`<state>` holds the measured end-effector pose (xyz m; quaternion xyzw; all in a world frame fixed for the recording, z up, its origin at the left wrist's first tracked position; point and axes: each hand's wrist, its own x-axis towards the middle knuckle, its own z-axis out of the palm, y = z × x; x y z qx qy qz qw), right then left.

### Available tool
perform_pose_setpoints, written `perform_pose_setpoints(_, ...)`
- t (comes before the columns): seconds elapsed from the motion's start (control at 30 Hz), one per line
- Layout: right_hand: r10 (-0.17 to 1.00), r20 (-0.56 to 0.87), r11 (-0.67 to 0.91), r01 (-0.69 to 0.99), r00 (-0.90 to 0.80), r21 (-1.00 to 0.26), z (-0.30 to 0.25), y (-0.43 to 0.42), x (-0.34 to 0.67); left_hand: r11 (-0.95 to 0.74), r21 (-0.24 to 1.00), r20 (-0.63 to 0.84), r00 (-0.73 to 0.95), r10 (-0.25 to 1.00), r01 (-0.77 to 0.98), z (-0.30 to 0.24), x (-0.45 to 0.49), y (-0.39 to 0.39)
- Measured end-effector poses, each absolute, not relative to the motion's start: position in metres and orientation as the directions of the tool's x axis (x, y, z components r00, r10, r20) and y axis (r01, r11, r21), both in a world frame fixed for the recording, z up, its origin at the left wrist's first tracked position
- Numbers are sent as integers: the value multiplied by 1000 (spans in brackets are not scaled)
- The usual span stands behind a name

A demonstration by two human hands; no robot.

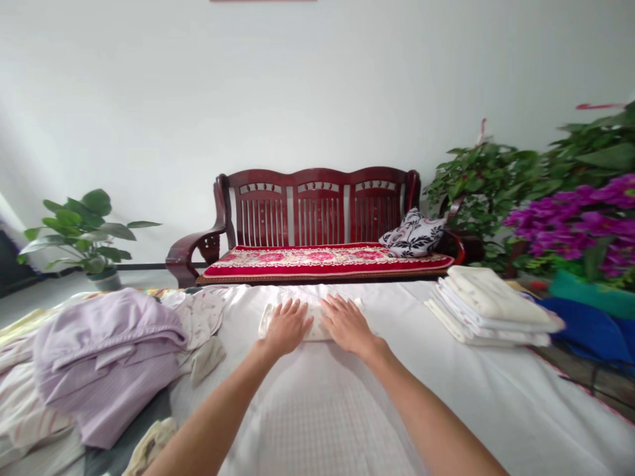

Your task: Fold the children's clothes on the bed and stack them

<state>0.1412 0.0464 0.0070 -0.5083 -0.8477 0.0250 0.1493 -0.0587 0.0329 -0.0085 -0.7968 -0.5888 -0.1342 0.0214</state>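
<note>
A cream-white folded cloth [317,329] lies on the white sheet [322,403] in front of me. My left hand [288,325] rests flat on the left part of the cloth, fingers stretched forward. On its right part lies my right hand [347,322], palm down with the fingers apart. Both hands cover much of the cloth, so its full outline is hidden.
To the left is a loose heap of clothes with a lilac garment [109,357] on top. A stack of folded cloths [496,307] stands at the right. Beyond the table are a wooden bench [317,205], a patterned cushion [417,235] and potted plants [94,231].
</note>
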Motion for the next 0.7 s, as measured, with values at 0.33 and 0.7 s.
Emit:
perform_pose_setpoints(0.33, 962, 74, 271, 948, -262, -167, -31, 74, 184, -309, 75, 135, 297, 945, 948, -30, -80, 60)
perform_pose_setpoints(0.7, 945, 285, 212, 965, -162, -154, -42, 65, 199, 137, 474, 95, -205, 974, 870, -36, -131, 60)
